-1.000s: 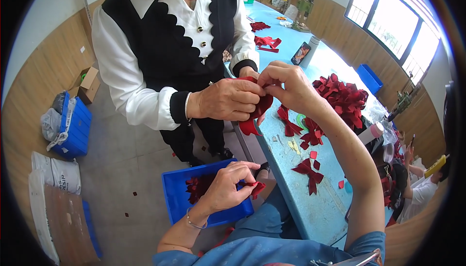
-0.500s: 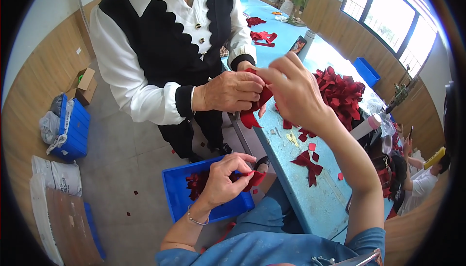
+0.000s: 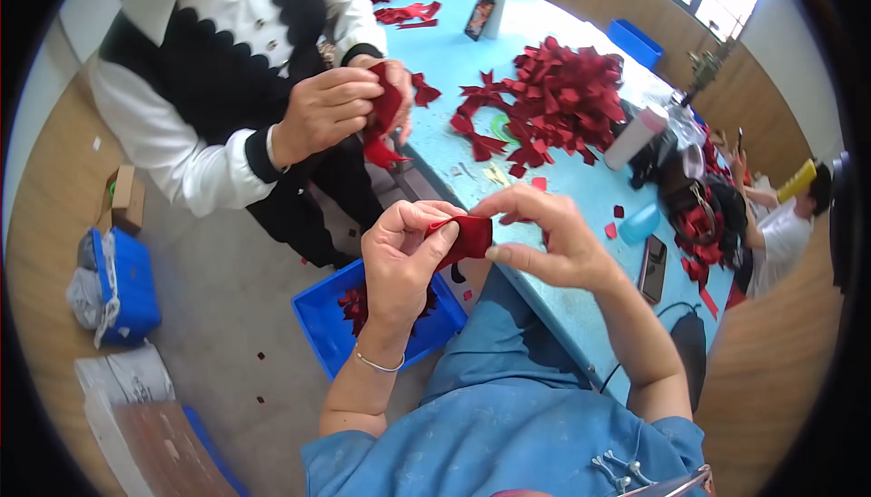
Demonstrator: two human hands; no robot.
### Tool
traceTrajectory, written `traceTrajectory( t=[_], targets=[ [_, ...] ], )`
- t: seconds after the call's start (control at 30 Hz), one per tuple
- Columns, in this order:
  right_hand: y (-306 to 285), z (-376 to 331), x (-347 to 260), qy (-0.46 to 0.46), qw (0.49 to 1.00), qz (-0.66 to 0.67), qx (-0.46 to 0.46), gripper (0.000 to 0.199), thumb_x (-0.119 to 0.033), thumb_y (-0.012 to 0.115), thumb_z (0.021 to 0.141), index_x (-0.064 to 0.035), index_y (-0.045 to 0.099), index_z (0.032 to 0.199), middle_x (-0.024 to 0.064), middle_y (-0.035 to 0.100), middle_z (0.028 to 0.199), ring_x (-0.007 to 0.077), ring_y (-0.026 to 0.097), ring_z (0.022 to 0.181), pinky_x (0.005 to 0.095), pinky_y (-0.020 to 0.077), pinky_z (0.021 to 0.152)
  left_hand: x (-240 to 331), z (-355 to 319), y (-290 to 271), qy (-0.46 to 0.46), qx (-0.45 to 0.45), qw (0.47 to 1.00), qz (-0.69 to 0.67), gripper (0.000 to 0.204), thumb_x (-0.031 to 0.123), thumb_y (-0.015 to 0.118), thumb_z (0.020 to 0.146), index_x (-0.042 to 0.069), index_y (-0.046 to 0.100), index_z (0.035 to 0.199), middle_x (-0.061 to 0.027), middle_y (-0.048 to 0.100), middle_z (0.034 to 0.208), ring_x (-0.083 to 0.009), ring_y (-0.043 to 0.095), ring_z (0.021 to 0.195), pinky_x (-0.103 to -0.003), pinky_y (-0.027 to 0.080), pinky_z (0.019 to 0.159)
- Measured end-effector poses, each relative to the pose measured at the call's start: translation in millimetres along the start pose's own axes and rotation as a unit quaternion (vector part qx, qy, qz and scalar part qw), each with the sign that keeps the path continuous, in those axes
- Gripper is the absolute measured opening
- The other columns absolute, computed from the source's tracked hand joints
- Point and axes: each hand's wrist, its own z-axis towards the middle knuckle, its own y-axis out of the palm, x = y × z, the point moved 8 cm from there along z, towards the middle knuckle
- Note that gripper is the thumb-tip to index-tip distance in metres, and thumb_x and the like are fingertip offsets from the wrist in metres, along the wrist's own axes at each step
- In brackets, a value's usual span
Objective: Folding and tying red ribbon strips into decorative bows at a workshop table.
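A folded piece of dark red ribbon (image 3: 472, 238) is pinched between the thumb and fingers of my left hand (image 3: 397, 257), just off the near edge of the table. My right hand (image 3: 562, 248) is at the ribbon's right edge, thumb and forefinger apart, with the thumb tip close to or touching it. Across from me, a co-worker's hands (image 3: 331, 109) hold another red ribbon piece (image 3: 388, 102) with a tail hanging down. Below my left hand, a blue bin (image 3: 318, 334) on the floor has red ribbon bows (image 3: 352, 308) in it, partly hidden by my forearm.
The light-blue table (image 3: 553, 316) bears a large heap of red bows (image 3: 567, 98), a pink-capped bottle (image 3: 635, 134), a phone (image 3: 652, 268) and a dark bag (image 3: 694, 193). Another person (image 3: 785, 225) sits at the right. A blue crate (image 3: 132, 284) stands on the floor at left.
My right hand has come down from beside the co-worker's hands to the ribbon in my left hand. My left hand has risen from over the bin. The view has shifted toward the table.
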Motion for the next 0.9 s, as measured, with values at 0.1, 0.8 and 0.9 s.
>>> traceTrajectory(
  t=[0.1, 0.8, 0.9],
  targets=[
    [5.8, -45.1, 22.4, 0.066, 0.986, 0.146, 0.056, 0.039, -0.010, 0.070, 0.087, 0.0016, 0.059, 0.123, 0.0112, 0.066, 0.109, 0.0216, 0.064, 0.103, 0.0350, 0.0531, 0.087, -18.2, 0.2, 19.5, -0.056, -0.012, 0.997, -0.054, 0.011, -0.007, 0.066, 0.087, 0.002, 0.060, 0.086, -0.0126, 0.069, 0.095, -0.0147, 0.065, 0.094, -0.027, 0.052, 0.087],
    [-15.0, -176.9, 70.8, 0.157, 0.800, 0.516, 0.263, 0.013, -0.005, 0.066, 0.092, 0.0012, 0.066, 0.104, 0.0014, 0.068, 0.093, 0.0056, 0.061, 0.083, 0.0228, 0.0509, 0.077, -114.1, -20.7, 151.6, -0.277, -0.001, 0.948, -0.158, 0.006, 0.000, 0.064, 0.093, 0.006, 0.062, 0.091, -0.0116, 0.072, 0.095, -0.0177, 0.071, 0.084, -0.031, 0.057, 0.080],
    [-20.1, -191.0, 77.9, 0.155, 0.788, 0.514, 0.300, 0.012, -0.006, 0.066, 0.093, 0.0016, 0.066, 0.102, 0.0016, 0.068, 0.091, 0.0052, 0.061, 0.081, 0.0228, 0.0508, 0.073, -131.1, -23.1, 166.8, -0.293, -0.029, 0.939, -0.175, 0.012, 0.002, 0.063, 0.093, 0.000, 0.064, 0.105, -0.0118, 0.072, 0.100, -0.0209, 0.070, 0.091, -0.037, 0.057, 0.089]
  ],
)
